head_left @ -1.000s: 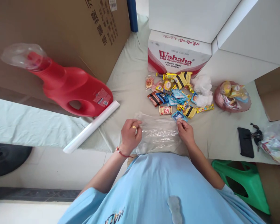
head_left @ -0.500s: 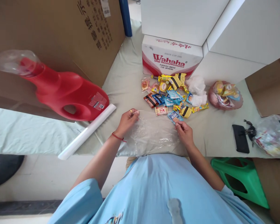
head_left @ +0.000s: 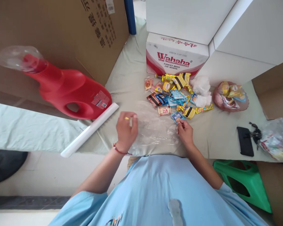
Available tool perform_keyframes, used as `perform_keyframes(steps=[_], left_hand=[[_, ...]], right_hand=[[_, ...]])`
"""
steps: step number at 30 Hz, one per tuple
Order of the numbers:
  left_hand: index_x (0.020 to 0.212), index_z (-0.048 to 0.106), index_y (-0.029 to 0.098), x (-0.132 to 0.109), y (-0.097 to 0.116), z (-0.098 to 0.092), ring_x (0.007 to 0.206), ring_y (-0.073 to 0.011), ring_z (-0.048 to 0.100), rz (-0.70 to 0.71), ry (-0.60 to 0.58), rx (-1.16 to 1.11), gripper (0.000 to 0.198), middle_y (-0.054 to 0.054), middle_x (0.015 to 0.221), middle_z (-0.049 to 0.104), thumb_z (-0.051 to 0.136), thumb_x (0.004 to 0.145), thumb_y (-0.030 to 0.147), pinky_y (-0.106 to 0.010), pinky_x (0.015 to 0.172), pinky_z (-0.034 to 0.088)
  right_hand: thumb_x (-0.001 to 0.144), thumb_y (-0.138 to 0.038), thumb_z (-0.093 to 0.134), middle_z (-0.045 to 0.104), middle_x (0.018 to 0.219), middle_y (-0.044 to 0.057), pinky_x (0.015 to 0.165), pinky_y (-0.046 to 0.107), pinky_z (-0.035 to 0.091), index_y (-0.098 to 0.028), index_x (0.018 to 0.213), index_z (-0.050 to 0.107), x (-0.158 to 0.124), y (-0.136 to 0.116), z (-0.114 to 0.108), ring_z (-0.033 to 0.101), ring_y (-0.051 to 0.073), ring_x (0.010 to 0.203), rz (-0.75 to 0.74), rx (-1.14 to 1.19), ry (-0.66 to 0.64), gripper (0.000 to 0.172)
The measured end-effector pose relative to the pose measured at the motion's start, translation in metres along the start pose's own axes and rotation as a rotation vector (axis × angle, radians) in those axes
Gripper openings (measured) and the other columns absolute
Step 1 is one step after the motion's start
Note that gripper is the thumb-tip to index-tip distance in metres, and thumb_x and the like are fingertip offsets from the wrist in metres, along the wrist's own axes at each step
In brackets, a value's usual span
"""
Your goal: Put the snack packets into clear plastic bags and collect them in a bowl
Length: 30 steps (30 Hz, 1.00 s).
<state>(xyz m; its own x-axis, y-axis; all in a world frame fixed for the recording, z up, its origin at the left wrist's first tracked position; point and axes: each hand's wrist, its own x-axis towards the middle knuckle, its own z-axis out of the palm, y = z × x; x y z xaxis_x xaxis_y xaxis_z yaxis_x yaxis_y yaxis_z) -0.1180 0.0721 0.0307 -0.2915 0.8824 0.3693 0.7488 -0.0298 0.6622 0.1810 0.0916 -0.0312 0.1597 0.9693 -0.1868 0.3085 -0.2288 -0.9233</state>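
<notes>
A clear plastic bag lies flat and crinkled on the cloth in front of me. My left hand is at its left edge, slightly blurred, fingers bent and thumb apart, with nothing visible in it; the fingertips are partly hidden. At the opposite edge, my right hand pinches the bag between thumb and fingers. Just beyond those fingertips lies a blue snack packet. A cream packet sits beside the bag's far edge. Behind it spreads a pile of small wrapped snacks.
A red detergent jug and a white roll lie left. A Wahaba-style white and red carton stands behind the snacks. On the right are a pink bowl, a black phone, keys and a filled plastic bag.
My left hand has let go of the bag's left corner and turned, drawing slightly left. That side of the bag has settled flatter. My right hand keeps its pinch.
</notes>
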Motion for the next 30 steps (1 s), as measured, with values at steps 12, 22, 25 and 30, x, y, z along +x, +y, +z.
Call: perform_keyframes(steps=[12,22,25,30], left_hand=[[0.164,0.042,0.026,-0.06,-0.043,0.014,0.158,-0.0385,0.036,0.143,-0.524,0.439,0.063,-0.02,0.173,0.032,0.045,0.104,0.046,-0.072,0.126,0.017],[0.16,0.048,0.022,-0.063,-0.038,0.013,0.159,-0.0396,0.034,0.148,-0.555,0.474,0.061,-0.022,0.173,0.031,0.043,0.105,0.049,-0.072,0.125,0.018],[0.161,0.047,0.025,-0.062,-0.039,0.013,0.159,-0.0383,0.034,0.139,-0.553,0.466,0.061,-0.021,0.173,0.031,0.044,0.105,0.05,-0.071,0.126,0.017],[0.16,0.047,0.024,-0.063,-0.036,0.012,0.16,-0.037,0.033,0.122,-0.56,0.483,0.061,-0.02,0.173,0.031,0.044,0.105,0.05,-0.069,0.127,0.018]], right_hand=[[0.09,-0.061,0.063,0.062,0.062,-0.001,0.051,0.032,0.044,-0.023,0.087,0.067,-0.001,0.005,-0.045,0.051,0.018,0.049,0.017,-0.086,0.001,0.039],[0.099,-0.037,0.054,0.075,0.087,0.009,0.077,0.035,0.049,-0.02,0.092,0.076,0.147,-0.088,-0.04,0.067,0.025,0.083,-0.572,-0.667,0.03,0.029],[0.098,-0.02,0.051,0.076,0.113,0.017,0.087,0.04,0.05,-0.013,0.11,0.076,0.201,-0.121,0.0,0.069,0.03,0.099,-0.646,-0.889,-0.058,0.029],[0.095,-0.002,0.05,0.063,0.145,0.017,0.099,0.042,0.047,-0.011,0.138,0.065,0.241,-0.152,0.056,0.066,0.031,0.118,-0.792,-1.212,-0.507,0.047]])
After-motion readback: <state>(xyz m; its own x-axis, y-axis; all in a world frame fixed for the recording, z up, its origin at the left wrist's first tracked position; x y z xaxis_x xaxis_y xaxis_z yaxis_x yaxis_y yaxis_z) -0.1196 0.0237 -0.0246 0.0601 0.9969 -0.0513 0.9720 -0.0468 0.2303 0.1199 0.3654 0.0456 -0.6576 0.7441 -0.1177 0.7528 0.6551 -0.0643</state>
